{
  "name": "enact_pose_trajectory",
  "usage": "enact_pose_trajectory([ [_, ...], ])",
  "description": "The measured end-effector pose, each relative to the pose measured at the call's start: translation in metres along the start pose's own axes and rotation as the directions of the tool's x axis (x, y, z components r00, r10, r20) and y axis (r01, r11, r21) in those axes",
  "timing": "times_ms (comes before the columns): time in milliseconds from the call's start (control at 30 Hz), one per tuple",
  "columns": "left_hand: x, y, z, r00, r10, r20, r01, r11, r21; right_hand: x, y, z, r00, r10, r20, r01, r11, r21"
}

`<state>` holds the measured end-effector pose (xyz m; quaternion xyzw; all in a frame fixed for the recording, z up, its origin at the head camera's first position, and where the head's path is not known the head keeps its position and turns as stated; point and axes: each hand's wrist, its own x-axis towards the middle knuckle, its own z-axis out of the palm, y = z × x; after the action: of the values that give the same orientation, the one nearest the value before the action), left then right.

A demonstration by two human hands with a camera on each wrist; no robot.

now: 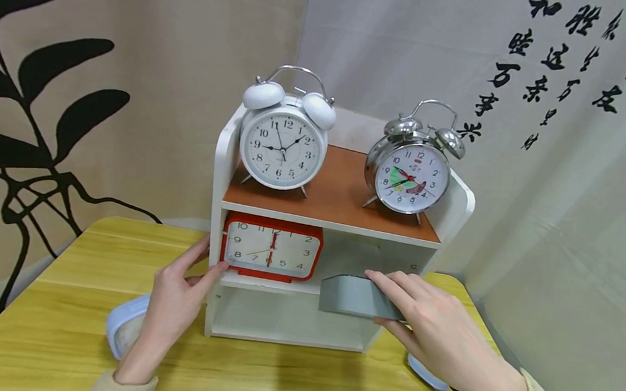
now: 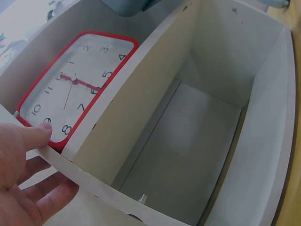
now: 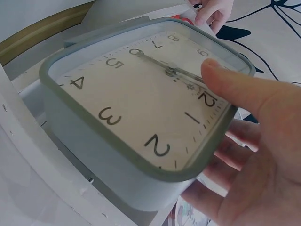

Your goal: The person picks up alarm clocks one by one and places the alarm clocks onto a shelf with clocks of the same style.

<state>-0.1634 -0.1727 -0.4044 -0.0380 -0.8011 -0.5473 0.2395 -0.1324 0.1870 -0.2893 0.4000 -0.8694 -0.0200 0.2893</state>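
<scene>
My right hand pinches a grey square alarm clock in front of the right part of the middle shelf. In the right wrist view its thumb lies on the clock's white face, with fingers behind. The head view hides that face. My left hand grips the left side panel of a white shelf unit: fingers outside, thumb across the front edge. That thumb touches the lower left corner of a red-framed clock, which stands upright on the left of the middle shelf.
A white twin-bell clock and a silver twin-bell clock stand on the brown top shelf. A pale blue object lies by my left wrist. Another blue object is partly under my right hand on the yellow wooden table.
</scene>
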Motion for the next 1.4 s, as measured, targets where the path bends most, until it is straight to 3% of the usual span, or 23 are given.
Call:
enact_pose_trajectory([
  [667,0.001,0.0,0.0,1.0,0.006,-0.009,-0.006,1.0,0.0,0.022,0.005,0.006,0.999,-0.032,0.024,0.032,0.999,0.016],
  [1400,0.001,0.0,-0.001,1.0,-0.019,0.011,0.019,1.0,-0.003,0.028,0.012,0.018,0.995,-0.054,0.082,0.056,0.998,-0.018],
])
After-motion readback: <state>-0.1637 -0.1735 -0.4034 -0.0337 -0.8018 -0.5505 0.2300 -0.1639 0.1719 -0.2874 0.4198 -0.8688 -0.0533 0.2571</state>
